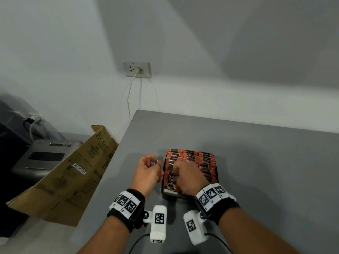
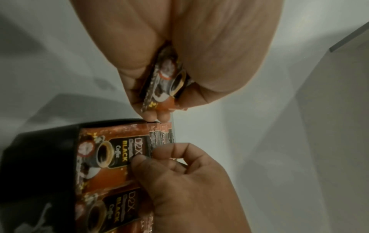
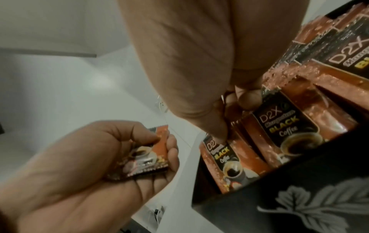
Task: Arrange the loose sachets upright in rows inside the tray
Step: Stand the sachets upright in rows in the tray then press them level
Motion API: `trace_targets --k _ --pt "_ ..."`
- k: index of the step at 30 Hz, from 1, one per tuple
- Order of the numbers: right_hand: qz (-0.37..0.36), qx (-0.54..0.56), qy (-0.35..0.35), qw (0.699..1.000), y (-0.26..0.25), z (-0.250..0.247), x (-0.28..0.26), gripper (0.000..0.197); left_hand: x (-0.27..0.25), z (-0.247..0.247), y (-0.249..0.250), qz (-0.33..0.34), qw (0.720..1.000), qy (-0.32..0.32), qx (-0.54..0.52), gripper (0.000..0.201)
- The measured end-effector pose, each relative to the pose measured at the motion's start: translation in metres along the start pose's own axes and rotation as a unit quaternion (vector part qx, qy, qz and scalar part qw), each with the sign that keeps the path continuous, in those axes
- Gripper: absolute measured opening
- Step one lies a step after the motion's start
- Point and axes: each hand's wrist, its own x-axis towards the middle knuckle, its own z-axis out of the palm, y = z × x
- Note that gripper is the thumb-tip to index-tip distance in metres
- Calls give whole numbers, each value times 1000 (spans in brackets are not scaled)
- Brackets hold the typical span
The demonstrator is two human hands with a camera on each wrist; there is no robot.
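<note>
A black tray on the grey table holds rows of upright orange-and-black coffee sachets. My left hand, just left of the tray, grips a small bunch of loose sachets; the left wrist view shows those sachets between thumb and fingers. My right hand reaches into the tray's front left part. There thumb and forefinger pinch the top of the front sachet, which stands against the tray wall. The right wrist view shows the thumb on that sachet and the left hand's bunch.
A folded cardboard box leans at the table's left edge, over a grey appliance. A wall socket with a plugged-in cable sits behind. Bare table top stretches right of and behind the tray.
</note>
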Motion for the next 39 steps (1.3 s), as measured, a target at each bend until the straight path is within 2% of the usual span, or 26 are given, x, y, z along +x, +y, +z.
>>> trace_targets --k 4,10,12,15,17,19,22,23,27,30,33,39 --pt "-9 -25 16 1000 0 9 3 28 -4 -1 -1 3 1000 -6 7 38" --pt "-28 -26 37 999 1 3 1 23 -3 -4 -7 12 998 -32 52 41" --pt "-29 30 58 997 1 -5 -2 18 -5 -3 -6 18 996 -66 55 47" --pt "-7 205 40 978 -1 -20 -10 19 -7 1 -6 15 991 -125 49 56" --pt "-20 231 30 972 0 -25 -12 20 -7 5 -7 13 987 -154 41 60" --pt "-28 201 50 978 4 -29 -11 18 -8 11 -6 12 989 -143 34 57" --pt "14 192 89 977 17 -33 -10 19 -6 14 1 2 997 -71 -15 29" --pt "33 185 95 978 21 -32 -11 21 -4 13 3 -6 998 -54 -36 26" --pt "50 116 67 990 20 -22 -19 25 2 7 5 -8 999 -6 -52 33" --pt "35 102 31 994 11 -12 -21 22 0 10 6 -11 999 -5 -41 37" --pt "6 39 17 999 6 -1 -18 19 -2 10 3 -10 999 -7 -32 40" --pt "-26 -1 17 1000 6 6 -15 23 -4 9 -2 14 1000 -25 -3 34"
